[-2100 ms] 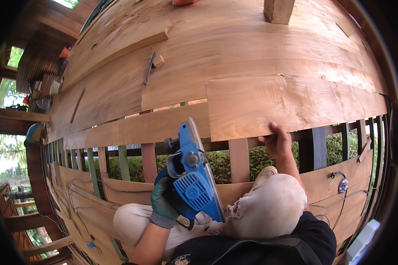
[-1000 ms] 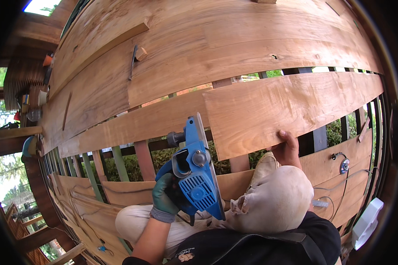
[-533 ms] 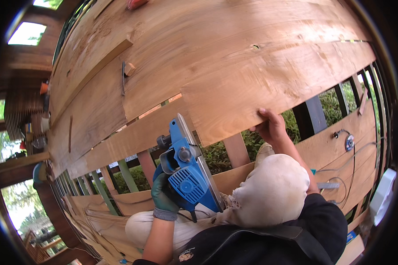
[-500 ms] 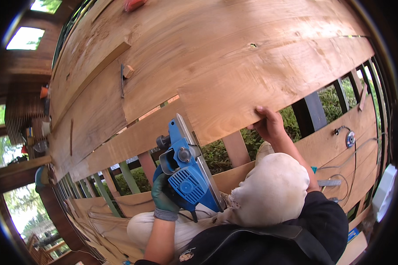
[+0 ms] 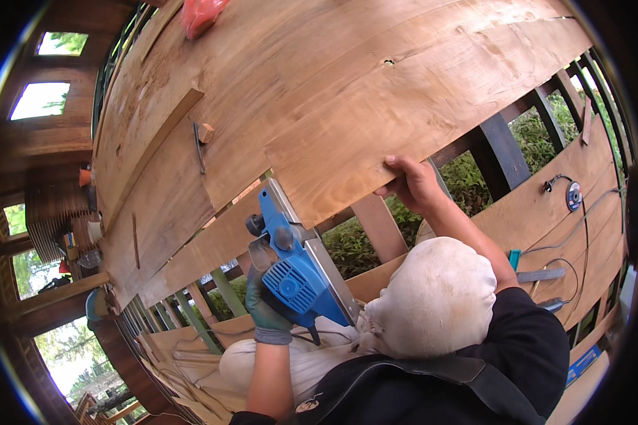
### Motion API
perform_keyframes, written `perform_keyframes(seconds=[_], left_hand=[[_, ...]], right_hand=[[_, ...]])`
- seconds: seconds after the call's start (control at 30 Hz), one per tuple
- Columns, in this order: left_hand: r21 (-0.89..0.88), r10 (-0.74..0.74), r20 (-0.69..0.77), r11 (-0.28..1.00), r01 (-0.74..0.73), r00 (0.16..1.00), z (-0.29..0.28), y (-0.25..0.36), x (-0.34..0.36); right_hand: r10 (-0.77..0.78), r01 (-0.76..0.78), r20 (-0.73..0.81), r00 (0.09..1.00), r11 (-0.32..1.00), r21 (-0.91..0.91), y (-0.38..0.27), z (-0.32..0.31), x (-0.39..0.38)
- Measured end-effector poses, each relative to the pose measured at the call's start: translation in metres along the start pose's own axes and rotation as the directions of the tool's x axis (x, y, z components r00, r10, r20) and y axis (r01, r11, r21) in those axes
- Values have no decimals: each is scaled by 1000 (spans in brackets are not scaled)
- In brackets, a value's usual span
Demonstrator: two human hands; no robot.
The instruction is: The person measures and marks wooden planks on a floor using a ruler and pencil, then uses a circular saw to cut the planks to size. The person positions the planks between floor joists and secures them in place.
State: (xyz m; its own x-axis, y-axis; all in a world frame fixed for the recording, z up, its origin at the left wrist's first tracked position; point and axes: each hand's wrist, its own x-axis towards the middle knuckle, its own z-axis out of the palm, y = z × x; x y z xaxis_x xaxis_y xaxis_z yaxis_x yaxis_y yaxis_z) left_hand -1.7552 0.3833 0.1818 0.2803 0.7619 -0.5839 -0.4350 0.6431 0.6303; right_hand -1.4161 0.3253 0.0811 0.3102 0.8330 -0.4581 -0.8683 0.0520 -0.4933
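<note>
My left hand (image 5: 266, 308), in a green glove with a grey cuff, is wrapped round the rear of a blue electric planer (image 5: 301, 280). The planer is tipped on its side, its long metal sole facing right. Its front end lies close to the left end of a wide wooden board (image 5: 354, 156); whether they touch I cannot tell. My bare right hand (image 5: 420, 188) grips the board's near edge, thumb on top and the other fingers partly hidden beneath. Below the hands is my bent knee (image 5: 439, 297) in pale trousers.
Loose wood strips and a dark bar (image 5: 199, 147) lie on the boards to the left. A red plastic bag (image 5: 202, 15) is at the top. Open joists (image 5: 503, 152) with plants underneath run along the right. A disc-shaped tool part (image 5: 573, 195) and cables lie on planks there.
The view has shifted slightly, so more of the red bag shows. Both hands keep their hold, and the planer stays near the board's end with little visible movement.
</note>
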Motion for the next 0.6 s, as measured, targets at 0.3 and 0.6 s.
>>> perform_keyframes(seconds=[0.3,0.6], left_hand=[[40,9,-24,999,-9,1000,-1,2,3],[101,98,-34,990,-94,995,-13,8,7]], right_hand=[[-8,8,-32,999,1000,-13,-2,5,7],[-7,6,-85,996,1000,-5,-12,15,12]])
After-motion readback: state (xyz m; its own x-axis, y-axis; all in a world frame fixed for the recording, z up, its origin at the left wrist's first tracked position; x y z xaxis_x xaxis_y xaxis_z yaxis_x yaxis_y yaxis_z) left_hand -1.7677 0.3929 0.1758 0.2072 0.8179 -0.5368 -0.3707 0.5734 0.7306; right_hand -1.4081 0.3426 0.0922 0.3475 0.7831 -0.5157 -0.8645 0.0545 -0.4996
